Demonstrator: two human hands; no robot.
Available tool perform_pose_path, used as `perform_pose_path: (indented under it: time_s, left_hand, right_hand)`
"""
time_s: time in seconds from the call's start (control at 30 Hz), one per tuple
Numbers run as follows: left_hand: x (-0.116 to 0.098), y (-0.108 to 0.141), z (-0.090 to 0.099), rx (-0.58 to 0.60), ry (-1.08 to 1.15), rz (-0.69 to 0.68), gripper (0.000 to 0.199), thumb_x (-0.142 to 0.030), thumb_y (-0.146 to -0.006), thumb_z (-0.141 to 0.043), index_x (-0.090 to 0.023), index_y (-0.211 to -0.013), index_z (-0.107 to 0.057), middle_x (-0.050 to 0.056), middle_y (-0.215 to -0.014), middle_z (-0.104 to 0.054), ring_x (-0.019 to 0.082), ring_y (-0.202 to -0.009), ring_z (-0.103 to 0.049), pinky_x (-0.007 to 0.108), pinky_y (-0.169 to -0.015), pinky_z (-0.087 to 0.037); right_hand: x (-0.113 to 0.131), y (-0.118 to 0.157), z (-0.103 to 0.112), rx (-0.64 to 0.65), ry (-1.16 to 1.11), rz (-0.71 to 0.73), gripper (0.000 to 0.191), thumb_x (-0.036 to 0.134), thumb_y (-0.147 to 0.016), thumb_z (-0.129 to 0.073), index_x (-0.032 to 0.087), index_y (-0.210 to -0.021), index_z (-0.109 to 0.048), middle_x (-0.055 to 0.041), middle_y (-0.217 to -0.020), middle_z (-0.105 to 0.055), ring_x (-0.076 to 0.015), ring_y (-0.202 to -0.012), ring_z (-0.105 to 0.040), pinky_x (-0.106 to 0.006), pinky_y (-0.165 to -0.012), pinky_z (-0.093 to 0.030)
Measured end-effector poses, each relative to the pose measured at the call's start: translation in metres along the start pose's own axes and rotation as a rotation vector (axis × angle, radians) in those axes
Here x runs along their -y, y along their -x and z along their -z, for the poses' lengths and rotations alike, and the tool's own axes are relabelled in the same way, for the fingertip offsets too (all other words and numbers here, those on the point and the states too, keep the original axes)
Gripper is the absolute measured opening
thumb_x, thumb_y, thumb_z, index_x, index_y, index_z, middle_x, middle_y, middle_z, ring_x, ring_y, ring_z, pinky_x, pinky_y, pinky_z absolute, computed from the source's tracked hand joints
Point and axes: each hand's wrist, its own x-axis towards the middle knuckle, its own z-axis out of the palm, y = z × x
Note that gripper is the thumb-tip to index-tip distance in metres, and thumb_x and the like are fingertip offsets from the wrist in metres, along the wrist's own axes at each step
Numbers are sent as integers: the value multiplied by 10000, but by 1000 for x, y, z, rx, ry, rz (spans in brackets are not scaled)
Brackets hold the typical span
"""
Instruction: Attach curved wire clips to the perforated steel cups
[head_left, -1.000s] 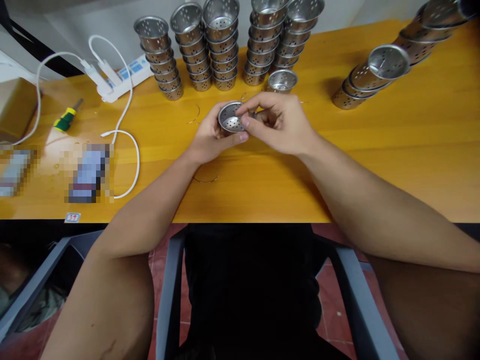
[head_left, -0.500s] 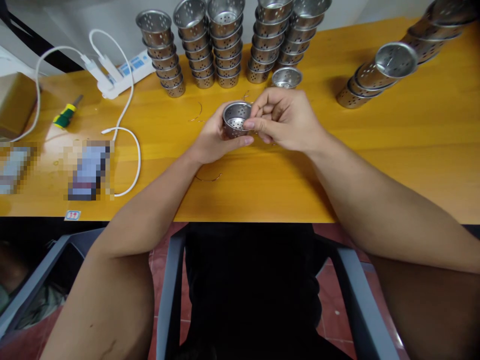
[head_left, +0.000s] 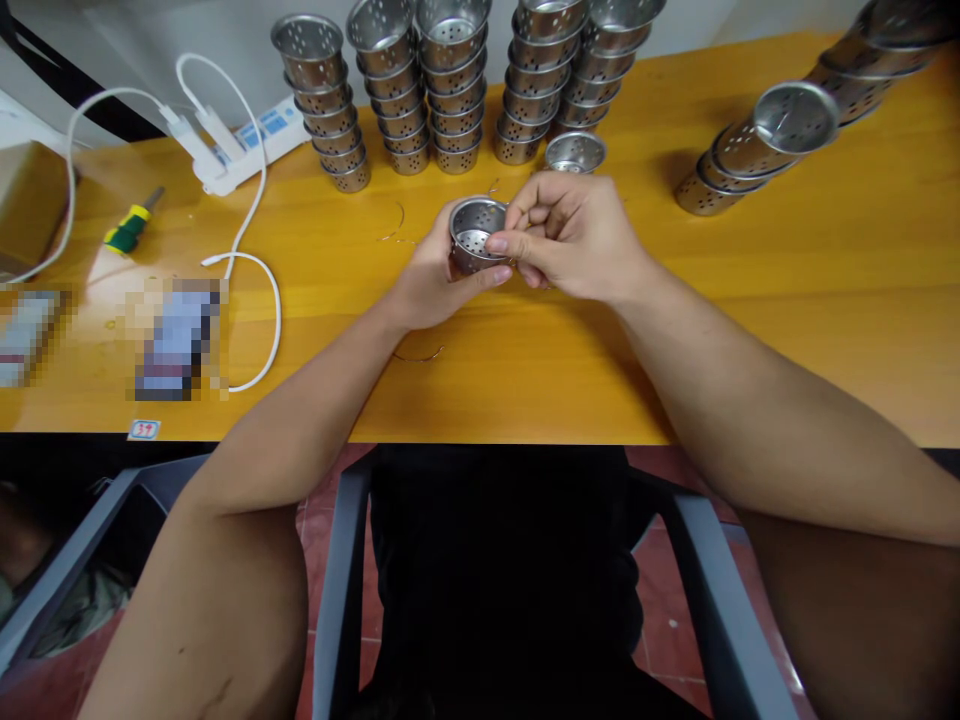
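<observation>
A wire (head_left: 421,358) is lying at seven o'clock from the cup (head_left: 472,238), which the left hand (head_left: 429,282) is curling around and holding over the tabletop (head_left: 517,385). The right hand (head_left: 566,238), having shifted outward, is bunching its fingers near three o'clock, so work is centring there; its grip I cannot tell.

Left hand (head_left: 429,288) holds a metal cup (head_left: 466,243) (perforated); right hand (head_left: 574,240) touches it.

The tabletop (head_left: 795,310) lies open right of the hands (head_left: 577,235), while cup stacks (head_left: 455,95) block the way behind.
</observation>
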Motion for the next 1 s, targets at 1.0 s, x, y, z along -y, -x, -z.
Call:
perform_pose_path:
  time_s: [1.0]
  left_hand:
    - [5,0,5,-115,-77,64,1189,-1016,-1052,-843,-331,-1915,-396,182,-1833,-630,399,-1735,-687,657,-1548,-548]
  right_hand:
    - [-22,3,6,-201,352,155,749,972,-879,-1140,396,-1295,-903,-128,-1362,-848,-391,-1073,-832,-531,-823,-759]
